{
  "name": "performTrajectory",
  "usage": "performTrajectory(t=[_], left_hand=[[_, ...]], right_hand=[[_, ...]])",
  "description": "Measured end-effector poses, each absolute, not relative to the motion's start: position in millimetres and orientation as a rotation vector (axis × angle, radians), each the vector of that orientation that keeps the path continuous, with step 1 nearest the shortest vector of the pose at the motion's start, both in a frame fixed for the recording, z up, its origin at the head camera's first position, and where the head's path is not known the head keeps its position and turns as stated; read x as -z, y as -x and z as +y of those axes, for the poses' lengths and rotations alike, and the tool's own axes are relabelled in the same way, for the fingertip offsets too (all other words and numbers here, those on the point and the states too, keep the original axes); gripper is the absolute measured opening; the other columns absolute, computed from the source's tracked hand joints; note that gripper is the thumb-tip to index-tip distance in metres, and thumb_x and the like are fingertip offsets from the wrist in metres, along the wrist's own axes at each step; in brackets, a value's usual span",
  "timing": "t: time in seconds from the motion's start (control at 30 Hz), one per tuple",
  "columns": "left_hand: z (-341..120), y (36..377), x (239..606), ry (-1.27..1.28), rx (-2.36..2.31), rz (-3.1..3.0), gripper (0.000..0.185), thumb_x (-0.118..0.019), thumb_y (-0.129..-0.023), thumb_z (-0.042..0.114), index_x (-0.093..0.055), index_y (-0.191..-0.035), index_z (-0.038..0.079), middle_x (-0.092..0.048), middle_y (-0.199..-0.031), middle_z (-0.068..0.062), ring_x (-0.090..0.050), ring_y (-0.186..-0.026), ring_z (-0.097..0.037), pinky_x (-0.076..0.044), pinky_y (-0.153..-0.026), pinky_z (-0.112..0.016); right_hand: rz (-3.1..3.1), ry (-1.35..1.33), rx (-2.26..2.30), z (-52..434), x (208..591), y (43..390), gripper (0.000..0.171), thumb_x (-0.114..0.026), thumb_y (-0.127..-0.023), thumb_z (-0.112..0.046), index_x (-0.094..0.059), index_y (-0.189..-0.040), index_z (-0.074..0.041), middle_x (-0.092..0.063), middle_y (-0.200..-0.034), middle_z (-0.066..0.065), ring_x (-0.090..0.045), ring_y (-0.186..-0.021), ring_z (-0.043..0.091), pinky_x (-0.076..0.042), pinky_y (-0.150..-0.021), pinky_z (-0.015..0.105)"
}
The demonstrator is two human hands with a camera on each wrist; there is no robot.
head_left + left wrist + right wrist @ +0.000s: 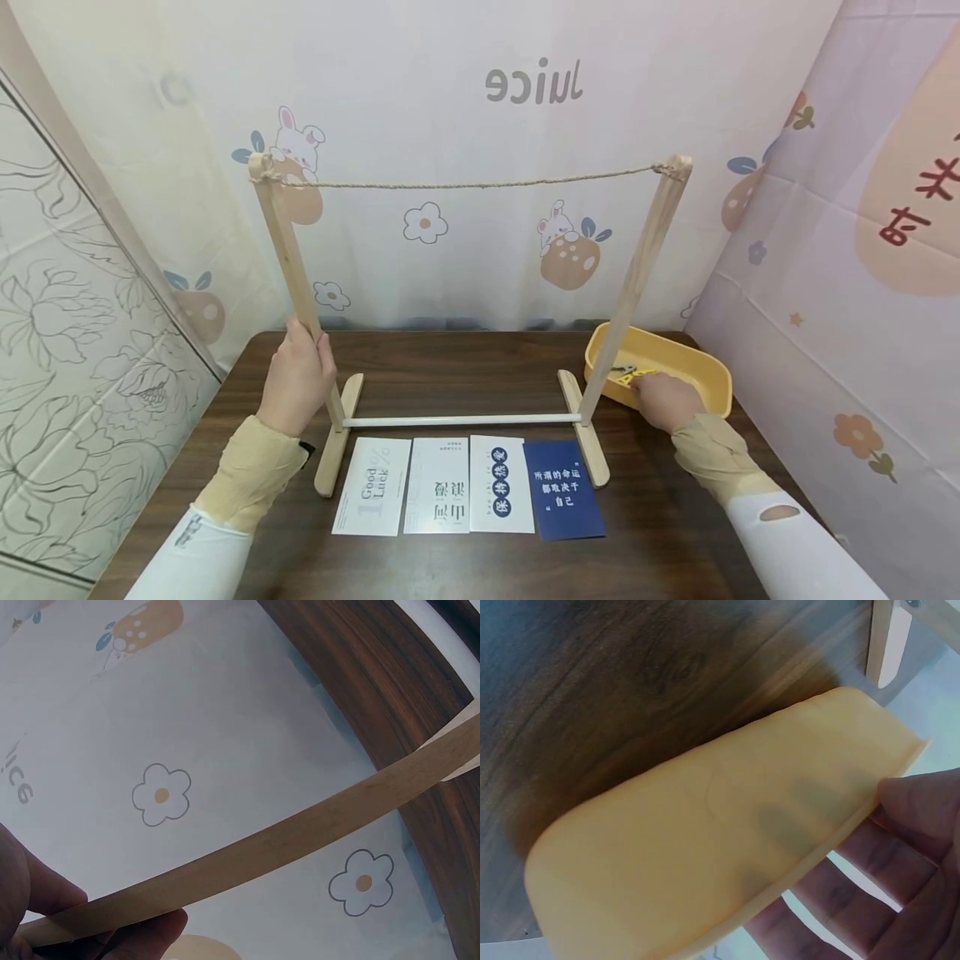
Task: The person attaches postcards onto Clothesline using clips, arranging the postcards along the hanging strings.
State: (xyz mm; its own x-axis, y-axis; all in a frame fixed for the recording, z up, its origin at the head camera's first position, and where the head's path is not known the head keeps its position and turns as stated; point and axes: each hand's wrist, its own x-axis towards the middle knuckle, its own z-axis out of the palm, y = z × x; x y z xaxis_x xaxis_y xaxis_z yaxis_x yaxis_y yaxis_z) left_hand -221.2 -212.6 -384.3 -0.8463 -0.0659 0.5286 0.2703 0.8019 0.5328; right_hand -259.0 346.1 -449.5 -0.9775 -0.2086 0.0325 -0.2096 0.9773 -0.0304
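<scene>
A wooden rack stands on the dark table (450,367), with a rope (480,182) strung between its two posts. My left hand (298,379) grips the left post (288,250) low down. The left wrist view shows its fingers (112,937) curled round that post (300,836). My right hand (663,400) reaches over the near rim of a yellow tray (716,387) towards small clips (628,375) inside. In the right wrist view its fingers (885,877) lie fairly straight behind the tray wall (705,847), and the fingertips are hidden.
Several cards lie side by side in front of the rack, from a white one (372,486) to a blue one (562,489). A white rod (461,420) joins the rack's feet. The right post (637,267) rises beside the tray. Printed curtains close in the back and sides.
</scene>
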Motion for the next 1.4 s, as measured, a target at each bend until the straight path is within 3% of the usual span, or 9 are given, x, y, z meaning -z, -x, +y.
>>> performTrajectory(t=[0.13, 0.27, 0.37, 0.57, 0.9, 1.23, 1.33, 1.4], left_hand=[[-212.2, 220.8, 383.5, 0.15, 0.836, -2.451, 0.037, -0.046, -0.11, 0.005, -0.039, -0.134, -0.022, -0.063, -0.096, -0.041, -0.072, -0.074, -0.056, -0.06, -0.056, -0.059], [-212.0, 221.0, 382.9, 0.153, 0.83, -2.45, 0.036, -0.046, -0.11, 0.005, -0.039, -0.133, -0.022, -0.064, -0.095, -0.042, -0.072, -0.072, -0.056, -0.06, -0.055, -0.058], [-212.3, 221.5, 382.7, 0.154, 0.821, -2.448, 0.036, -0.046, -0.11, 0.004, -0.039, -0.133, -0.023, -0.064, -0.094, -0.041, -0.072, -0.072, -0.056, -0.059, -0.055, -0.059], [-212.5, 221.5, 382.2, 0.141, 0.813, -2.453, 0.036, -0.046, -0.11, 0.005, -0.039, -0.133, -0.023, -0.064, -0.092, -0.041, -0.071, -0.072, -0.056, -0.059, -0.056, -0.06], [-213.0, 224.3, 381.5, 0.13, 0.813, -2.469, 0.036, -0.045, -0.11, 0.006, -0.039, -0.131, -0.023, -0.064, -0.09, -0.04, -0.071, -0.072, -0.056, -0.058, -0.056, -0.06], [-212.4, 223.6, 380.7, 0.125, 0.825, -2.492, 0.034, -0.044, -0.11, 0.006, -0.04, -0.13, -0.022, -0.064, -0.089, -0.039, -0.072, -0.069, -0.054, -0.059, -0.054, -0.058], [-212.3, 223.7, 380.7, 0.125, 0.831, -2.493, 0.036, -0.044, -0.111, 0.006, -0.038, -0.133, -0.022, -0.065, -0.091, -0.041, -0.072, -0.07, -0.054, -0.06, -0.055, -0.058], [-212.2, 223.9, 381.0, 0.123, 0.83, -2.491, 0.037, -0.045, -0.111, 0.006, -0.038, -0.135, -0.022, -0.065, -0.092, -0.041, -0.072, -0.071, -0.055, -0.06, -0.055, -0.058]], right_hand=[[-3.128, -0.33, -0.064, 343.9, 444.8, 259.5, 0.017, -0.066, -0.103, -0.009, -0.081, -0.097, -0.006, -0.076, -0.083, 0.011, -0.071, -0.073, 0.027, -0.058, -0.065, 0.053], [-3.132, -0.381, -0.062, 341.7, 440.7, 259.4, 0.025, -0.064, -0.103, -0.005, -0.072, -0.08, -0.011, -0.063, -0.069, 0.005, -0.059, -0.063, 0.021, -0.05, -0.059, 0.044], [-3.13, -0.438, -0.063, 339.6, 438.6, 259.2, 0.027, -0.065, -0.103, -0.005, -0.07, -0.077, -0.012, -0.057, -0.065, 0.001, -0.053, -0.06, 0.018, -0.045, -0.058, 0.038], [-3.154, -0.47, -0.082, 335.6, 432.6, 258.3, 0.018, -0.067, -0.104, -0.007, -0.08, -0.092, -0.007, -0.064, -0.069, 0.0, -0.055, -0.062, 0.017, -0.049, -0.06, 0.038], [-3.217, -0.54, -0.032, 329.2, 419.1, 260.6, 0.021, -0.063, -0.104, -0.006, -0.078, -0.088, -0.005, -0.064, -0.069, 0.002, -0.055, -0.062, 0.018, -0.051, -0.061, 0.039], [-3.238, -0.613, -0.105, 331.4, 423.3, 262.9, 0.024, -0.061, -0.104, -0.005, -0.075, -0.085, -0.005, -0.055, -0.065, -0.001, -0.047, -0.058, 0.015, -0.041, -0.058, 0.03], [-3.242, -0.631, -0.18, 332.9, 426.3, 265.7, 0.027, -0.059, -0.105, -0.005, -0.073, -0.081, -0.006, -0.063, -0.07, 0.004, -0.047, -0.057, 0.014, -0.041, -0.056, 0.029], [-3.244, -0.632, -0.23, 333.9, 428.5, 267.7, 0.028, -0.059, -0.104, -0.005, -0.072, -0.08, -0.006, -0.072, -0.081, 0.012, -0.049, -0.054, 0.013, -0.042, -0.053, 0.029]])
